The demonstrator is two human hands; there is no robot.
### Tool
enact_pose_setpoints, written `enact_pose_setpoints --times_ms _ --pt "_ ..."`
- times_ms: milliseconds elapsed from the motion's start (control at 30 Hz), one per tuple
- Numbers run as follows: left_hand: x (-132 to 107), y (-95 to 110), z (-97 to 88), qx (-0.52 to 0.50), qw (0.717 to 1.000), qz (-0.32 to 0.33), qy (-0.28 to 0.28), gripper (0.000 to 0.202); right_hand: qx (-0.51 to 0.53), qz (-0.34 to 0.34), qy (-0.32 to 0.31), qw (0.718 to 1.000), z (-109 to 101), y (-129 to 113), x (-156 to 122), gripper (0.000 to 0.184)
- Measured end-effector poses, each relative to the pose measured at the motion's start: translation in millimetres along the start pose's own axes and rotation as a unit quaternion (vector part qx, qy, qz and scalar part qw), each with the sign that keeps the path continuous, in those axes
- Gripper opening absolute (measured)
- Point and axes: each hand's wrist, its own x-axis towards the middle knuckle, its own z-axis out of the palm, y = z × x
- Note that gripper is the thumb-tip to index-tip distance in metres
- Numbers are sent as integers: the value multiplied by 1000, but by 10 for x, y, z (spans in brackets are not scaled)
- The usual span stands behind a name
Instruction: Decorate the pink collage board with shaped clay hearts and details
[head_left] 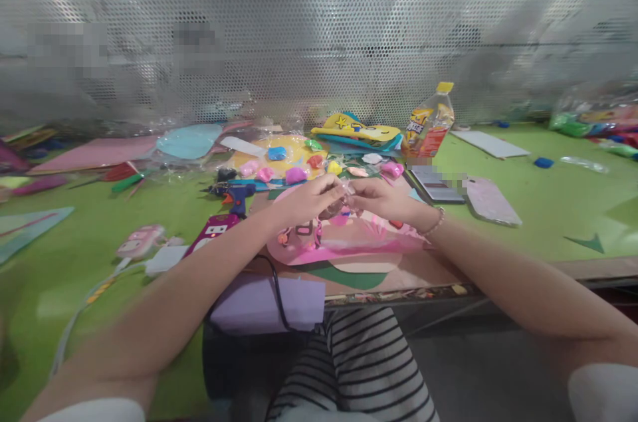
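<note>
My left hand (312, 198) and my right hand (381, 198) meet above a pink craft piece (343, 246) on the green table (548, 209). Both pinch a small clear packet (345, 199) with something pink inside, fingers closed on it. The right wrist wears a bead bracelet (434, 222). Just beyond the hands lie several small bags of coloured clay (294, 173) on a yellow foam sheet.
A blue glue gun (236, 195) lies left of the hands, its black cord running over a purple sheet (269, 302) at the table's edge. A drink bottle (429, 124), a phone (491, 201), a dark notebook (436, 186) and foam sheets surround them. A perforated metal screen backs the table.
</note>
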Motion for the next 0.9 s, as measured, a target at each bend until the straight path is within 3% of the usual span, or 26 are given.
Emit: enact_pose_setpoints --times_ms 367,900 --pt "-12 57 36 80 996 -2 43 29 -15 -15 2 1000 41 -1 -6 21" --pt "-30 69 52 90 995 -1 49 29 -41 -27 0 999 42 3 -6 20"
